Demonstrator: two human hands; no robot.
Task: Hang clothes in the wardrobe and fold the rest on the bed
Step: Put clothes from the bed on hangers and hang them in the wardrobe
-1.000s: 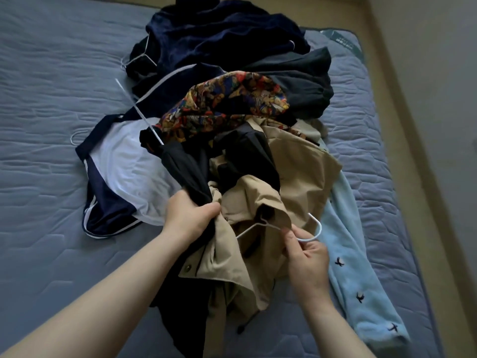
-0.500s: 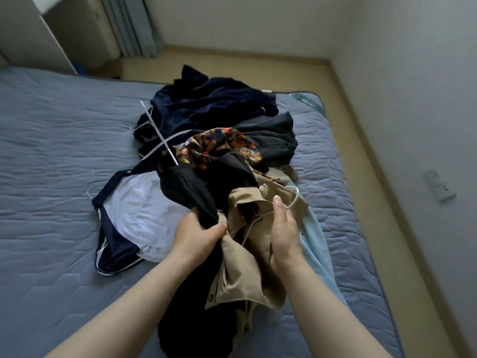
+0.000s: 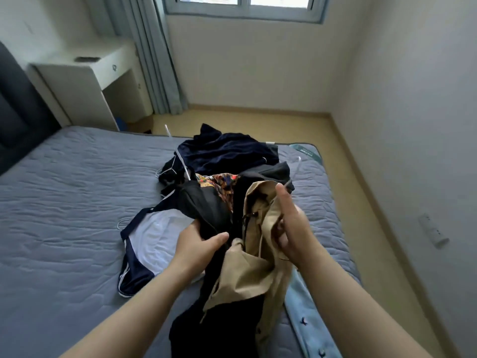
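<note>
A heap of clothes lies on the blue-grey bed (image 3: pixel 64 202). My left hand (image 3: pixel 198 244) grips a black garment (image 3: pixel 206 205) bunched against a tan coat (image 3: pixel 253 275). My right hand (image 3: pixel 294 228) holds the coat's white hanger (image 3: pixel 299 159) near its neck, one finger pointing up, and the coat hangs lifted above the bed. Behind them lie a patterned piece (image 3: pixel 219 182), a navy velvet garment (image 3: pixel 227 151) and a dark grey one (image 3: pixel 271 171). A white and navy top (image 3: pixel 154 233) is spread out to the left. Under my right forearm lies a light blue garment (image 3: pixel 307 321).
A loose white hanger (image 3: pixel 180 161) sticks out of the heap. A white desk (image 3: pixel 85 81) and grey curtain (image 3: pixel 154 60) stand beyond the bed at the left, by the dark headboard (image 3: pixel 15 104). Bare floor (image 3: pixel 258 120) runs along the bed's far and right sides, up to the wall.
Both hands have raised the tan coat and black garment off the heap. The view has tilted up from the bed to show the desk, curtain and window.
</note>
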